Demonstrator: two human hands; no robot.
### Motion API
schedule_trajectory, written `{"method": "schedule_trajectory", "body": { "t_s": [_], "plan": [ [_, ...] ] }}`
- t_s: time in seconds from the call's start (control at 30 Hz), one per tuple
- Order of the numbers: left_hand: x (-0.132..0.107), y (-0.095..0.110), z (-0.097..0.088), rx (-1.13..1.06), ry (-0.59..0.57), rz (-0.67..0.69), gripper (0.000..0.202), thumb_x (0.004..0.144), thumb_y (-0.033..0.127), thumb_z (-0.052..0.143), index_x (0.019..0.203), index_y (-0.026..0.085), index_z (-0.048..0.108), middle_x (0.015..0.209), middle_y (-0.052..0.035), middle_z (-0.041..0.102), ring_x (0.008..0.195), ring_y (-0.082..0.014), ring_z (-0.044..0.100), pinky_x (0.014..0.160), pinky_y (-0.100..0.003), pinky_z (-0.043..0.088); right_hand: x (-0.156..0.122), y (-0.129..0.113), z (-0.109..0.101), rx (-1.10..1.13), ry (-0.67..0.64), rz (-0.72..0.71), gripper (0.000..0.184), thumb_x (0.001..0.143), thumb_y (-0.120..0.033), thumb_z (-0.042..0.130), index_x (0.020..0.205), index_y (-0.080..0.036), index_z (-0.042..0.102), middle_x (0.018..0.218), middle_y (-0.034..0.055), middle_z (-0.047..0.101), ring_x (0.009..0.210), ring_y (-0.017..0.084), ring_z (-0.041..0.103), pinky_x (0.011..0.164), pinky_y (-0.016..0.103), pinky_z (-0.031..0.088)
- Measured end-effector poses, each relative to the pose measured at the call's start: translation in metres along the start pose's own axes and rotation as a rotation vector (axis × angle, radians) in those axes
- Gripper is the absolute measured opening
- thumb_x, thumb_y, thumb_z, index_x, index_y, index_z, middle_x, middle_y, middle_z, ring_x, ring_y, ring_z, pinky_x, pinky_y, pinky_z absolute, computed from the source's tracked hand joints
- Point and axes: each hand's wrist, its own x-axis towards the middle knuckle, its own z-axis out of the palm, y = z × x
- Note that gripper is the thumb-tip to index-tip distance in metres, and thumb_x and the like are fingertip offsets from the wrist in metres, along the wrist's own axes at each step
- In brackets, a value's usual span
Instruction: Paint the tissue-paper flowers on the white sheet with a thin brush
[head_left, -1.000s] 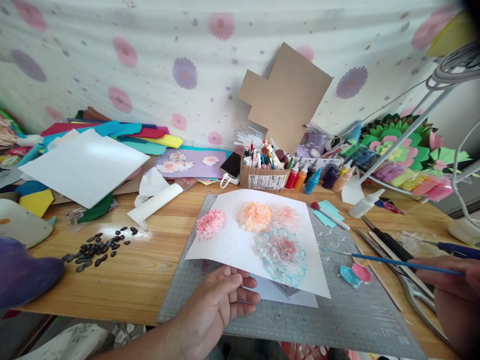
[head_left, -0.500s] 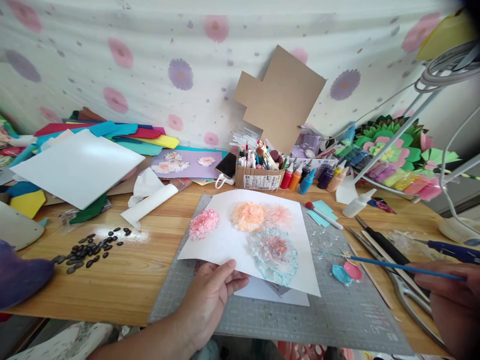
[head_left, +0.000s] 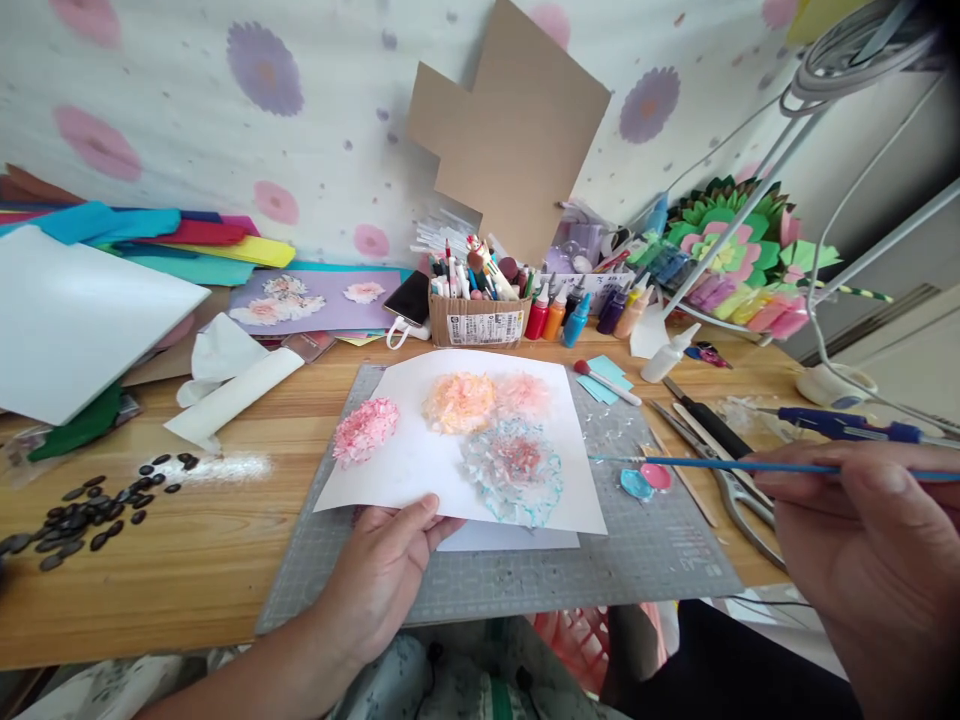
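My left hand (head_left: 390, 565) grips the near edge of a white sheet of paper (head_left: 420, 475), thumb on top and fingers beneath. On the sheet are ruffled flowers: a pink one (head_left: 366, 431) at the left, an orange one (head_left: 459, 402), a pale peach one (head_left: 523, 396), and a larger white one (head_left: 514, 470) with blue edges and a reddish centre. My right hand (head_left: 862, 520) pinches a thin blue paintbrush (head_left: 750, 465), its tip pointing left near the sheet's right edge. Below the brush sit a small blue paint dish (head_left: 636, 485) and a pink one (head_left: 656, 476).
A grey cutting mat (head_left: 480, 585) lies under the sheet. Scissors (head_left: 739, 510), a glue gun (head_left: 840, 424) and a white glue bottle (head_left: 670, 355) are at the right. A pen box (head_left: 480, 325) stands behind. Black pebble-like pieces (head_left: 82, 520) lie scattered at left.
The view has shifted, so the table's things sit further left and a little higher. My right hand and the brush have come further into view, the brush tip nearer the sheet. My left hand still holds the paper.
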Motion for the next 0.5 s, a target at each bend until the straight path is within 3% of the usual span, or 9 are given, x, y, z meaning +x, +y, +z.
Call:
{"method": "schedule_trajectory", "body": {
  "t_s": [0.23, 0.5],
  "plan": [
    [0.002, -0.008, -0.003, -0.010, -0.018, -0.034, 0.009, 0.073, 0.025, 0.079, 0.076, 0.021, 0.071, 0.088, -0.0028, 0.075, 0.087, -0.0220, 0.067, 0.085, -0.037, 0.059, -0.005, -0.003, 0.008, 0.036, -0.083, -0.036, 0.012, 0.069, -0.025, 0.077, 0.073, -0.018, 0.068, 0.072, 0.0035, 0.066, 0.058, 0.019, 0.065, 0.059, 0.036, 0.058],
    [0.005, -0.011, -0.009, -0.073, -0.097, -0.032, 0.025, 0.080, 0.022, 0.073, 0.105, 0.021, 0.069, 0.103, -0.0031, 0.073, 0.094, -0.0207, 0.067, 0.083, -0.036, 0.060, -0.019, -0.004, 0.010, -0.007, -0.200, -0.030, 0.006, 0.070, -0.019, 0.073, 0.075, -0.021, 0.070, 0.075, 0.0030, 0.067, 0.067, 0.020, 0.067, 0.059, 0.034, 0.058]
  ]
}}
